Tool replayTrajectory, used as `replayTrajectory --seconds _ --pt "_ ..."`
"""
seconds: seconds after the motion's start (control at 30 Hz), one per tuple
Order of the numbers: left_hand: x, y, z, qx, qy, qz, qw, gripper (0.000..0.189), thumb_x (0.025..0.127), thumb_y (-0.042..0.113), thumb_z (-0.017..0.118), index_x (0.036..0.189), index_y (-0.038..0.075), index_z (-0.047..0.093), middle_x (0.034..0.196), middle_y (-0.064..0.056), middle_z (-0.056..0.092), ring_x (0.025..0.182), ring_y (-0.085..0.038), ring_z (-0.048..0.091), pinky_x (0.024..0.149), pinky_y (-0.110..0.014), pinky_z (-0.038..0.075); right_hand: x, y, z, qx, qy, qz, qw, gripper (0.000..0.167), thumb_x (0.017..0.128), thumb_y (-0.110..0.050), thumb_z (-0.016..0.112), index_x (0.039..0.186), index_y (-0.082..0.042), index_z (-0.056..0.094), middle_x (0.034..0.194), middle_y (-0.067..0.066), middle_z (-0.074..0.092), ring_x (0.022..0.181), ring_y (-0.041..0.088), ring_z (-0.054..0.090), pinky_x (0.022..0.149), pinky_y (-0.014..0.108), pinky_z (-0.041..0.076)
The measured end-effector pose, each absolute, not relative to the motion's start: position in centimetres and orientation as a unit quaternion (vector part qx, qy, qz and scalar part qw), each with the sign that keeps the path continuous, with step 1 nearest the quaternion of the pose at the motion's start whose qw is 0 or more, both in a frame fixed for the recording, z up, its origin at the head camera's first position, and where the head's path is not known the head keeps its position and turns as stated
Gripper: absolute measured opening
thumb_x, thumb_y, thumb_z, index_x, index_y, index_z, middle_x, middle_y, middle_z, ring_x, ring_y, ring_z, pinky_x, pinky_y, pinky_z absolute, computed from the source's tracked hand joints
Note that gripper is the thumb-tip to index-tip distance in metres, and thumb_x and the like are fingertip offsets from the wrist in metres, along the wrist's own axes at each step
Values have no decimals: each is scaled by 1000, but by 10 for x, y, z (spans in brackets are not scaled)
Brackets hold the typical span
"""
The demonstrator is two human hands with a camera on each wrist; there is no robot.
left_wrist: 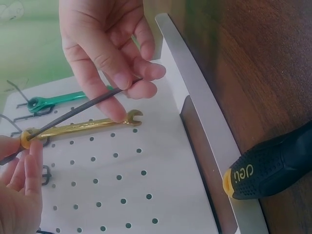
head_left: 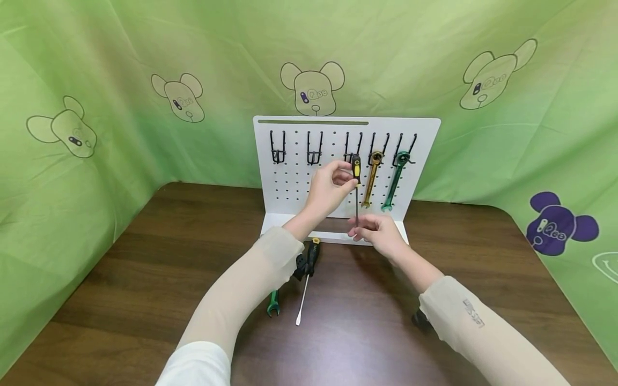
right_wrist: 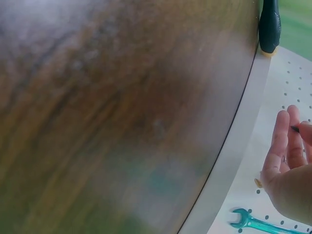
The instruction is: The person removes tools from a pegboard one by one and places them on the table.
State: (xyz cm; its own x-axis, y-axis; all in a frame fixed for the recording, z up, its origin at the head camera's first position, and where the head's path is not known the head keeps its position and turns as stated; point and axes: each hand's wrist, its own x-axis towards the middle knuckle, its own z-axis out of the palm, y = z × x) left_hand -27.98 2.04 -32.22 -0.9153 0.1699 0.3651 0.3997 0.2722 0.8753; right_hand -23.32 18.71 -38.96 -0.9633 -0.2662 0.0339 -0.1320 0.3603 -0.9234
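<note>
- Left hand (head_left: 324, 190): fingers and thumb pinch the small screwdriver (head_left: 357, 169) low on its black-and-yellow handle, near the collar.
- Right hand (head_left: 379, 233): thumb and fingertips pinch the shaft's lower end; palm half open.
- Small screwdriver's place: raised off the desk (head_left: 463, 268), before the pegboard (head_left: 427, 131), overlapping the third hook (head_left: 360, 143) from the left. Contact with the hook: cannot tell.
- Risk, my judgement: fingertip holds at collar and tip give little control of the handle's top; if the right hand lets go early, the tool could pivot or slip.
- Also likely trouble: a swing toward 3 o'clock could knock the gold wrench (head_left: 370, 185), hanging close by; the handle might snag a hook prong, the gap being tight.
- The left sleeve (head_left: 277, 252) passes over the large screwdriver (head_left: 314, 256); a dropped forearm could shove it.
- Direction, head view: handle at 12 o'clock, tip at 6; long axis near upright. Lean toward or off the board unclear.
- Left wrist view: same shaft slants, handle toward 8, tip toward 2.
- Farther out: green wrench (head_left: 395, 182) hangs past the gold one, toward 3; large screwdriver lies toward 7, its blade pointing to 7.
</note>
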Motion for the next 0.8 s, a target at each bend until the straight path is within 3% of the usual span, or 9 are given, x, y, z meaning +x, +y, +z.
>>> replayTrajectory --seconds 0.3,0.57,0.8 --pt "-278 22 -322 -181 -774 -599 93 29 89 8 73 117 2 64 100 -14 76 87 -24 72 74 -18 56 -225 188 -386 -128 813 -566 53 28 95 5 57 120 16 59 89 24 73 75 5 67 75 18 56" --pt "-275 23 -319 -177 -768 -608 95 31 89 7 73 118 1 64 100 -15 75 85 -24 72 73 -20 57 -220 188 -384 -120 809 -573 55 28 94 5 57 119 16 60 83 13 74 75 3 68 75 19 57" --pt "-273 23 -316 -161 -763 -621 76 32 90 7 72 120 2 63 102 -15 75 84 -22 72 72 -19 57 -217 189 -380 -129 807 -574 53 28 94 6 56 119 17 59 85 21 73 75 3 68 75 19 57"
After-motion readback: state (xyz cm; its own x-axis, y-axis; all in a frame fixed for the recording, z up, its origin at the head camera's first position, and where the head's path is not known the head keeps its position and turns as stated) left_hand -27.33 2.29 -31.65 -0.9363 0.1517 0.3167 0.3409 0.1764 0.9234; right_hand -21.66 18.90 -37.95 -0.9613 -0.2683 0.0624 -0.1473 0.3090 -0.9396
